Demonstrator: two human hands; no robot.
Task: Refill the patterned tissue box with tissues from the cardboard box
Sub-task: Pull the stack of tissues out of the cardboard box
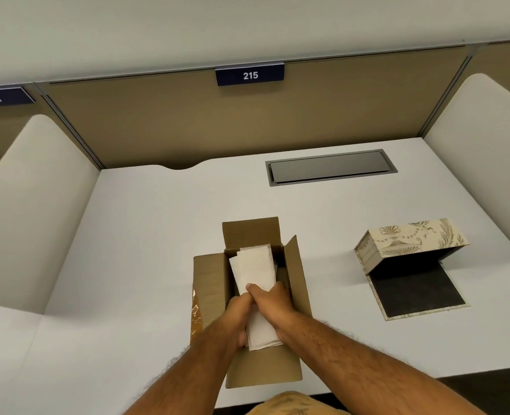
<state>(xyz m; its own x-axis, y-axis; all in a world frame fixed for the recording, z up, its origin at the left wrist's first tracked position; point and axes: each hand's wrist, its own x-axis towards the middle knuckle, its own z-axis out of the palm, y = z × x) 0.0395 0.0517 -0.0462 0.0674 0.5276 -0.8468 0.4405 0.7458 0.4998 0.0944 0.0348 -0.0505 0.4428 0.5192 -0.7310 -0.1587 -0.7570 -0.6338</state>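
left hand: forearm comes in from bottom centre and angles up toward the box; fingers curled round the left edge and underside of the tissue stack, thumb side up, closed on it.
right hand: forearm comes in from bottom right, crossing up-left; palm lies over the top of the stack, fingers wrapped down its right side, thumb tip pressed on the top sheet. Closed on the stack too.
hands: touching each other over the stack, both inside the open top of the box.
tissue stack: white, folded, long axis runs away from the person, tilted slightly left at the far end. Near end pokes out below the hands, far end reaches the back of the box opening. Top sheets fanned a little, not squared up.
cardboard box: on the desk, centre front, flaps folded out on all four sides; long axis away from the person.
tissue box: patterned cream, well to the right of the cardboard box, tipped up on its hinge with the open side facing the person; dark base panel lies flat on the desk toward the person.
desk: white, with a grey cable hatch at the back.
sign: reads 215, on the partition behind.
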